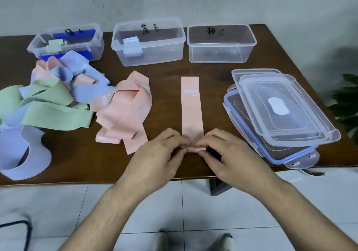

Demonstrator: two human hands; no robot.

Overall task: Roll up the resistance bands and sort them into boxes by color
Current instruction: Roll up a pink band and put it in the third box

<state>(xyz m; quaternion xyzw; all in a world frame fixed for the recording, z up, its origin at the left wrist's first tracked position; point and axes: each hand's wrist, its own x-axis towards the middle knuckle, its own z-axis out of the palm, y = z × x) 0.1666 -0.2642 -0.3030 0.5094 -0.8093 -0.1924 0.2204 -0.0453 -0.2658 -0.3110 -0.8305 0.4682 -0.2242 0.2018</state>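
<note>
Hands: L (157,154) + R (226,152) pinch pink band (191,107) near end.

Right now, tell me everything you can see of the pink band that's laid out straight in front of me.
The pink band is a flat, matte, stretchy-looking strip, laid straight on the brown table, running away from the person. A pale printed label shows near its far end. Its near end is curled into the start of a roll, pinched by the left hand and right hand. It lies apart from the pink heap to the left and the lids to the right.

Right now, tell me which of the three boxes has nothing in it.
The right box, marked C. The middle box holds a pale roll; the left box holds a green one.
</note>
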